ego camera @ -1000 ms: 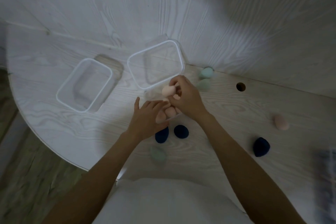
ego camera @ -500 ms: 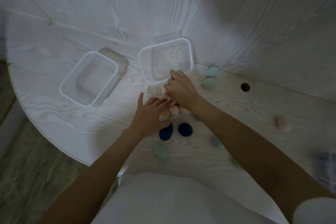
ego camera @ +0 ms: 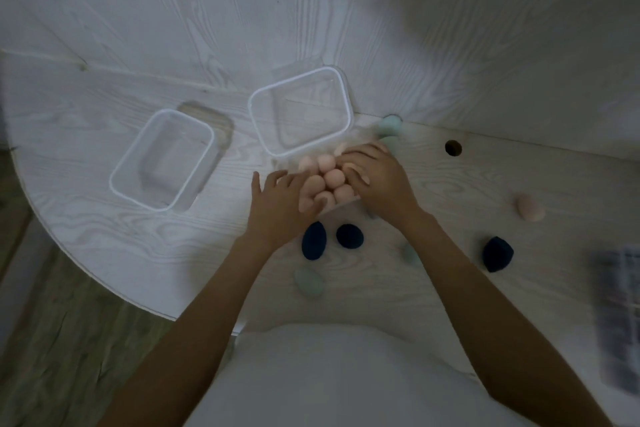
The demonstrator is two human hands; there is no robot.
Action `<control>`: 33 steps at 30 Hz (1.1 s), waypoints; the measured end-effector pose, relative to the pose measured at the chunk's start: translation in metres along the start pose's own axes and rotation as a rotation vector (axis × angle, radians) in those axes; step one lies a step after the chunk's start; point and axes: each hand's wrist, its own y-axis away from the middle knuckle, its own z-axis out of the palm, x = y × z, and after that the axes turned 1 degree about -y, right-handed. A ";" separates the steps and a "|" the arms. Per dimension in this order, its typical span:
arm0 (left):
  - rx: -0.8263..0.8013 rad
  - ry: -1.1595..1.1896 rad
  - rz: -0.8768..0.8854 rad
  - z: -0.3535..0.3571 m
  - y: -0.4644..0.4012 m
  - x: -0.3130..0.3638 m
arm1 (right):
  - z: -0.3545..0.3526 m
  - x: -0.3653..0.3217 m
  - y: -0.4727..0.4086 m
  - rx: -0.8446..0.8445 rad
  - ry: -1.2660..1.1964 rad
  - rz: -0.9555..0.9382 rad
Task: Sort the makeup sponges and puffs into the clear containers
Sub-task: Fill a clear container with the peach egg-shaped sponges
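Note:
Several pink sponges point(ego camera: 327, 180) are packed together in a small clear container whose edge point(ego camera: 348, 201) shows between my hands. My left hand point(ego camera: 280, 208) lies flat against the left side of the pile, fingers spread. Over the right side, my right hand point(ego camera: 375, 178) is bent with its fingertips on the sponges; whether it grips one is hidden. Two clear containers with nothing inside stand behind, one at centre point(ego camera: 346, 104) and one to the left point(ego camera: 119, 173). Loose on the table are dark blue sponges point(ego camera: 314, 240) point(ego camera: 349, 236) point(ego camera: 497, 254), pale green sponges point(ego camera: 309, 282) point(ego camera: 389, 125) and a pink sponge point(ego camera: 531, 207).
The white wood-grain table point(ego camera: 86, 135) curves off at the left and front, with floor beyond. A wall panel rises right behind the containers. A round hole point(ego camera: 453, 148) sits in the tabletop at right. A blurred dark object point(ego camera: 620, 305) lies at the far right edge.
My right hand brought a pink sponge down onto the pile and now rests on it. My left hand has stayed against the pile.

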 end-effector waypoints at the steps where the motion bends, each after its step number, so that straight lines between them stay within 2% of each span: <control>1: 0.118 0.012 0.005 -0.004 0.002 0.003 | -0.004 0.000 0.012 0.066 0.004 0.010; 4: 0.414 0.179 0.227 -0.010 0.009 0.035 | -0.026 0.006 0.071 0.237 0.049 0.138; 6: 0.460 0.310 0.434 -0.009 0.016 0.071 | -0.035 0.009 0.113 0.271 0.073 0.262; 8: 0.373 0.439 0.604 0.004 0.022 0.114 | -0.041 0.019 0.155 0.270 0.106 0.377; 10: 0.211 0.472 0.691 0.033 0.023 0.151 | -0.046 0.035 0.192 0.249 0.127 0.463; 13: -0.062 0.270 0.717 0.080 0.012 0.197 | -0.064 0.063 0.235 0.241 0.141 0.591; 16: -0.324 0.010 0.571 0.108 0.001 0.227 | -0.085 0.088 0.252 0.277 0.085 0.654; 18: -0.363 -0.063 0.472 0.117 -0.004 0.236 | -0.098 0.104 0.249 0.324 0.021 0.680; 20: -0.328 -0.039 0.459 0.118 -0.005 0.238 | -0.108 0.126 0.239 0.337 0.036 0.681; 23: -0.216 0.260 0.393 0.103 0.002 0.234 | -0.116 0.162 0.214 0.282 0.120 0.671; 28: -0.184 0.917 -0.089 0.053 0.013 0.205 | -0.107 0.203 0.164 0.028 0.148 0.795; 30: -0.116 1.031 -0.191 0.033 0.021 0.181 | -0.099 0.201 0.152 -0.031 0.174 0.745; 33: 0.022 1.108 -0.292 0.003 0.032 0.139 | -0.089 0.163 0.135 -0.012 0.056 0.568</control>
